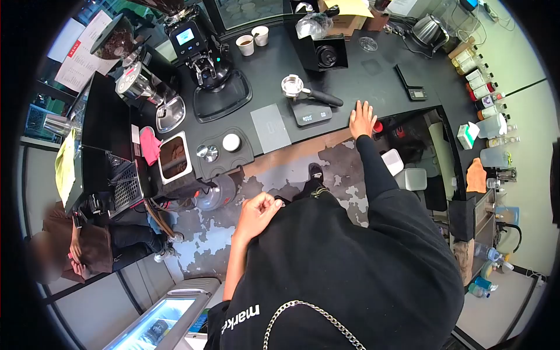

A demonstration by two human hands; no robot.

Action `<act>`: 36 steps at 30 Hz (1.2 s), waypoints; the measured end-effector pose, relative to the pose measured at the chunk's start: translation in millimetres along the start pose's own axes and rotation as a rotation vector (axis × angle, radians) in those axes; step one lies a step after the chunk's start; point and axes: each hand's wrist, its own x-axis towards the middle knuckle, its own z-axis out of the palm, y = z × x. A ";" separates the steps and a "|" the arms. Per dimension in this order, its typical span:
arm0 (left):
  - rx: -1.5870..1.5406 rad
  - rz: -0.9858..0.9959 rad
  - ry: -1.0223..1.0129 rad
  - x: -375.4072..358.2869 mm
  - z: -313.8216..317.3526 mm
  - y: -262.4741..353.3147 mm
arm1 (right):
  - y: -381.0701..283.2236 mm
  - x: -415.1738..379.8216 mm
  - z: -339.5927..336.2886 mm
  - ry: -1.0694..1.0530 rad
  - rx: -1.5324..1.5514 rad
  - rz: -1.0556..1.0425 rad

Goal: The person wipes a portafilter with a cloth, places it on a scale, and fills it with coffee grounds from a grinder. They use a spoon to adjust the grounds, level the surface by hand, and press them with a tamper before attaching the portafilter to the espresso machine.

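Note:
My right hand [362, 120] rests on the front edge of the black counter [361, 81], fingers spread and holding nothing. Left of it, a portafilter [293, 86] with a black handle lies over a black scale [312, 114] whose display is lit. My left hand [258, 214] is in front of my body, away from the counter; its fingers are curled together near a small dark object at the shirt's edge, too small to name. A grey mat [270, 128] lies left of the scale.
A coffee grinder [204, 64] and two paper cups [245, 45] stand at the back left. Tampers sit on a mat beside a knock box [175, 156]. A second scale [411, 84], a kettle [430, 31] and bottles are at right. Another person [96, 242] is at far left.

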 end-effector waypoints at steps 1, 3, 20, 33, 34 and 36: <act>0.002 0.001 0.002 3.7 1.2 2.1 | -0.7 0.2 -1.5 -0.011 0.009 0.007; -0.059 0.054 -0.004 10.7 5.0 5.9 | -2.0 0.3 -3.2 -0.019 0.017 0.019; -0.357 -0.077 0.171 41.1 26.7 -26.2 | -8.2 -9.6 -0.1 0.200 0.036 -0.006; -0.199 -0.105 0.076 138.2 87.8 62.9 | -111.3 87.5 -75.5 -0.271 0.278 -0.859; -0.165 -0.099 0.102 139.1 87.3 68.1 | -113.3 90.4 -74.2 -0.243 0.268 -0.910; -0.124 -0.124 0.204 131.8 88.5 65.7 | -113.9 91.1 -79.3 -0.417 0.384 -0.862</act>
